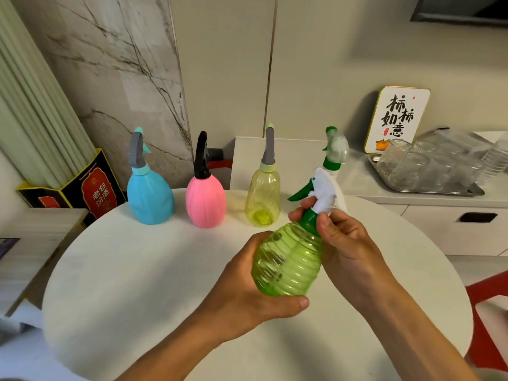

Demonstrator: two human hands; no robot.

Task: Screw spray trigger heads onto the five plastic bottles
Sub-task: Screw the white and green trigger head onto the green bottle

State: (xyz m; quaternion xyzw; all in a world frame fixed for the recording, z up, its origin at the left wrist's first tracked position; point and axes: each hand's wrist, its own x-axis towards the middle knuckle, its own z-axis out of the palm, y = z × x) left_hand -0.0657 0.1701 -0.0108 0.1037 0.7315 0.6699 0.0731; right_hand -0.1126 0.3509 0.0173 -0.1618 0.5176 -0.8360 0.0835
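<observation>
Already four bottles point(205, 199) stand capped at the table's point(137, 270) far side. Your left hand point(247, 292) grips the green bottle point(288, 262) above it, your right hand point(343, 243) pinches its collar point(309, 217); only this one seems left.

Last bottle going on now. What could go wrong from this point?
1. The green bottle is held tilted above the table in the left hand; its ribbed wall may flex or slip under twist.
2. The right hand pinches the green collar with the trigger head leaning, so it could cross-thread.
3. The fifth bottle stands close behind; a swinging trigger might knock it over.
</observation>
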